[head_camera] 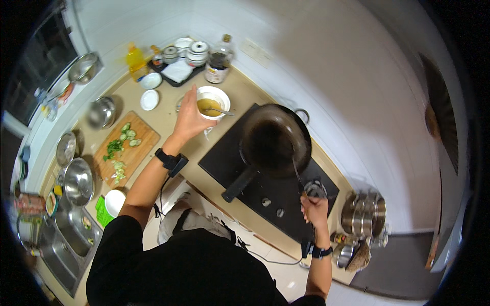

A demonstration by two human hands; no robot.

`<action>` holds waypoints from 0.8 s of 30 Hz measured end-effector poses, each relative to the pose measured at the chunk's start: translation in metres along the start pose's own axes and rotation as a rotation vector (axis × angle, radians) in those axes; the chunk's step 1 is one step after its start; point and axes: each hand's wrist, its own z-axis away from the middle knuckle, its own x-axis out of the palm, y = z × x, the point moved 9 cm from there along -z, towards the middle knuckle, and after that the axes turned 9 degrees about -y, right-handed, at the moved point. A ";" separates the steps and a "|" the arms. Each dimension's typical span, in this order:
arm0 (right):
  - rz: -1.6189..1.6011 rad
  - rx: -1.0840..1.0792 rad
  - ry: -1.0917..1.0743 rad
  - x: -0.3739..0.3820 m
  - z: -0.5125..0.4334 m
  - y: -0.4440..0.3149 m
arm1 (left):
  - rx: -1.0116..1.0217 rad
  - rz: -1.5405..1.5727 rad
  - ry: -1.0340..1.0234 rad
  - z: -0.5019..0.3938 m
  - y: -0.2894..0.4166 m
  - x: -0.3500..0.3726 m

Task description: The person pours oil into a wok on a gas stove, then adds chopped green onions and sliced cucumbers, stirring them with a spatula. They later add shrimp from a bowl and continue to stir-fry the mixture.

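My left hand (188, 119) grips a white bowl (224, 95) by its near left side. Yellowish-brown liquid (206, 103) lies inside, and a metal spoon (222, 111) leans across the rim. A dark wok (268, 134) sits on the black cooktop (219, 160), its handle (242, 184) pointing towards my body. My right hand (317, 212) is closed around a thin-handled cooking utensil (297, 171) that reaches into the right side of the wok. The utensil's working end is hard to make out against the dark metal.
On a wooden cutting board (147, 138) lie sliced cucumber (130, 134) and chopped greens (114, 148). Steel bowls (78, 181) stand by the sink (57, 264). A dark-sauce bottle (219, 63) and seasoning jars (198, 53) line the back; a steel pot (363, 214) stands right.
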 end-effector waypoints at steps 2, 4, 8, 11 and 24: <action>0.302 -0.174 0.117 0.001 0.002 -0.018 | -0.048 0.022 0.035 -0.003 -0.024 -0.014; 0.581 -0.366 0.221 0.008 0.009 -0.037 | -0.090 0.001 0.093 -0.007 -0.046 -0.029; 0.729 -0.277 0.248 0.016 0.007 -0.027 | -0.174 -0.023 0.176 -0.022 -0.090 -0.048; 0.784 -0.302 0.251 0.026 0.007 -0.027 | -0.191 -0.046 0.243 -0.041 -0.124 -0.053; 0.820 -0.347 0.304 0.060 0.020 -0.073 | -0.320 -0.060 0.423 -0.139 -0.260 -0.026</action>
